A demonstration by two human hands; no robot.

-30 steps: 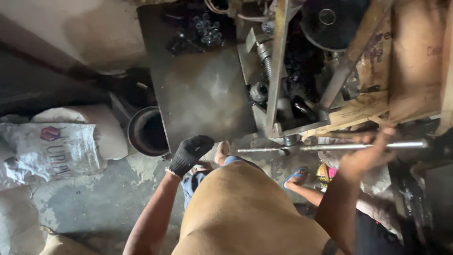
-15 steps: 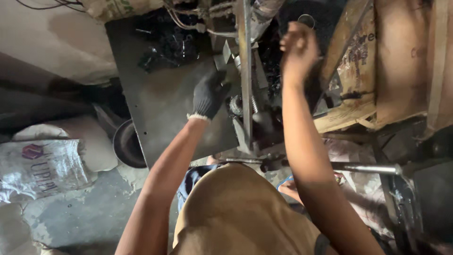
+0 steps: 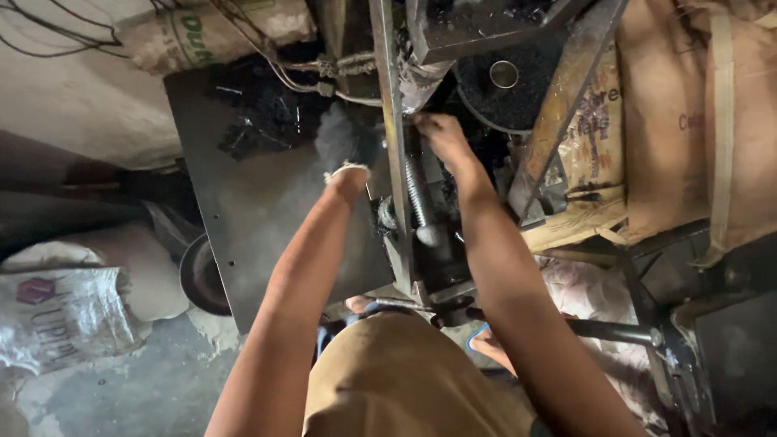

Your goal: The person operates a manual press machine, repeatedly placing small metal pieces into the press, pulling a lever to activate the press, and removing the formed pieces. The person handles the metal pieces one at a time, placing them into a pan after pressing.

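Observation:
My left hand (image 3: 346,142), in a dark glove and blurred, reaches up against the left side of an upright steel bar (image 3: 387,121) of a greasy machine. Whether it grips anything is unclear. My bare right hand (image 3: 441,133) is on the other side of that bar, with its fingers curled on a dark part at the top of a threaded screw (image 3: 416,194). Both forearms stretch forward over my tan-clothed lap (image 3: 405,380).
A grey steel plate (image 3: 259,226) lies left of the machine, with a pile of black metal bits (image 3: 267,113) at its far end. A dark round bucket (image 3: 201,279) and sacks (image 3: 65,320) sit at the left. Cardboard boxes (image 3: 688,121) stand at the right, and a steel rod (image 3: 615,330) crosses low on the right.
Both hands have gone from near my lap and the steel rod up to the machine. In the last half second the right hand came down onto the screw's top.

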